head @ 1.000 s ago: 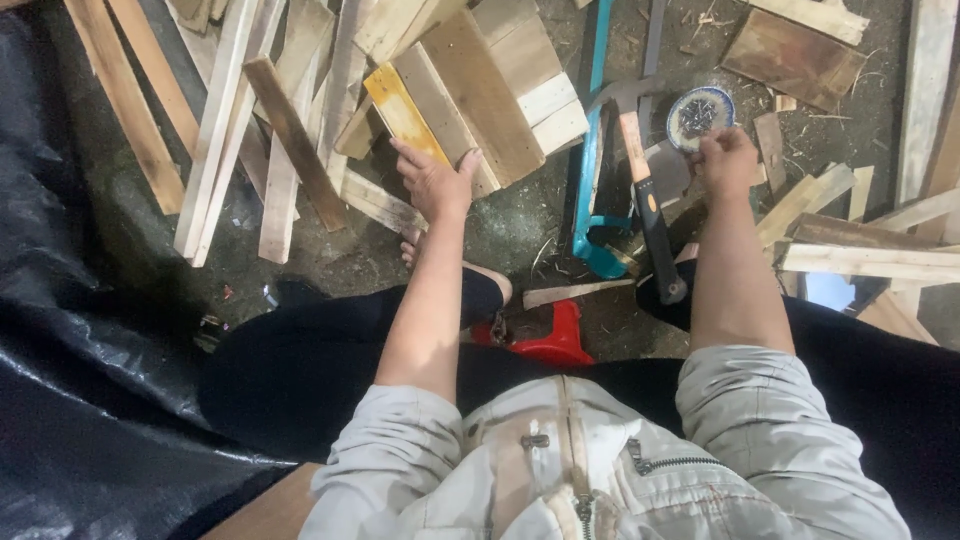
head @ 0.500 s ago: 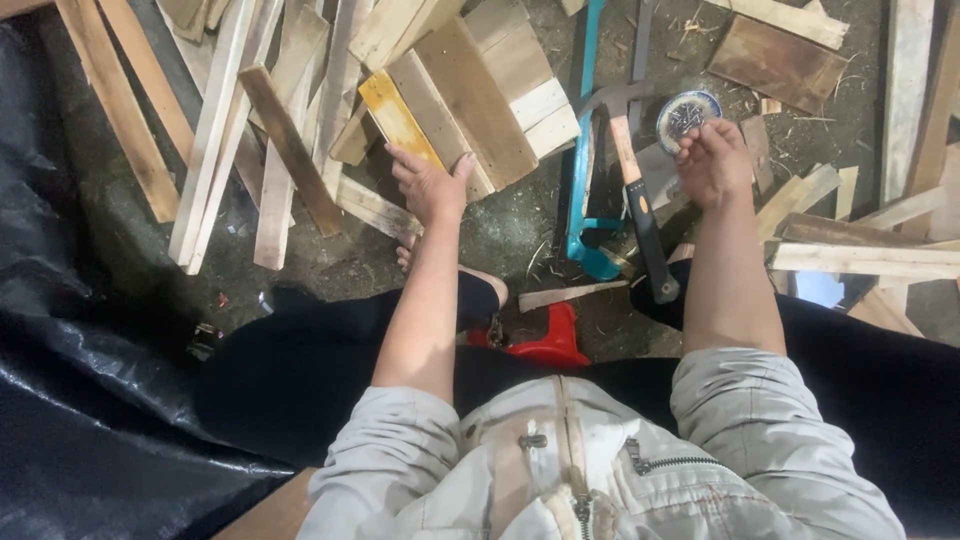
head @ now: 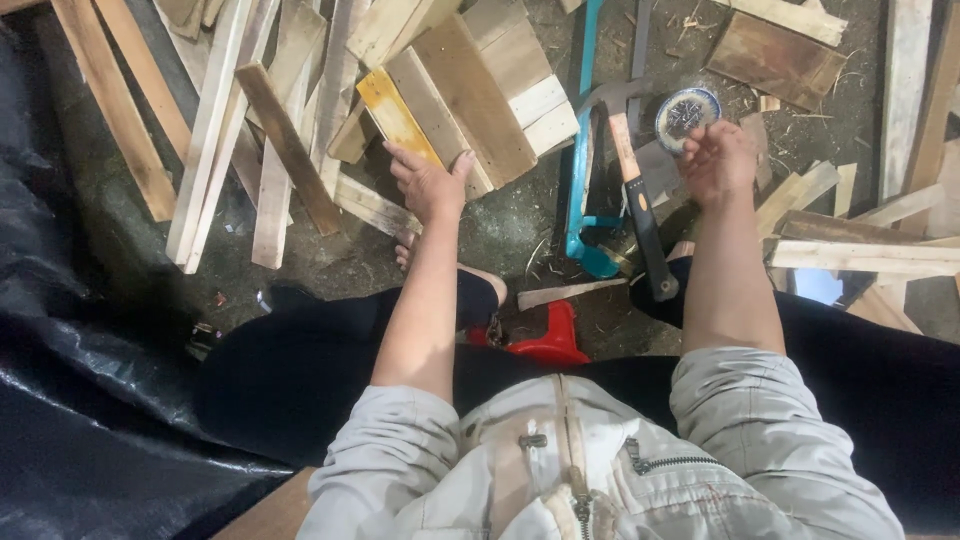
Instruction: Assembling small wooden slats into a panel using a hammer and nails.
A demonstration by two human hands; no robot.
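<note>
My left hand [head: 430, 182] lies on the near edge of a wooden panel [head: 470, 95] made of nailed boards. Its fingers lie over the end of a yellow-painted plank [head: 398, 115] and its thumb is spread to the right. My right hand [head: 715, 160] hovers just below a small round tin [head: 685, 108] on the ground, fingers curled together. Whether it pinches anything is hidden. A hammer [head: 640, 195] with a wooden and black handle lies between my hands, beside a teal saw frame [head: 580, 170].
Loose planks [head: 215, 130] are piled at the left and offcuts [head: 860, 250] lie at the right. A black sheet [head: 70, 360] covers the left side. A red object [head: 548, 335] sits between my legs, and a bare foot [head: 405, 250] shows below my left hand.
My right hand has shifted slightly left, closer under the tin. My left hand stays on the panel's edge. The view has drifted a little.
</note>
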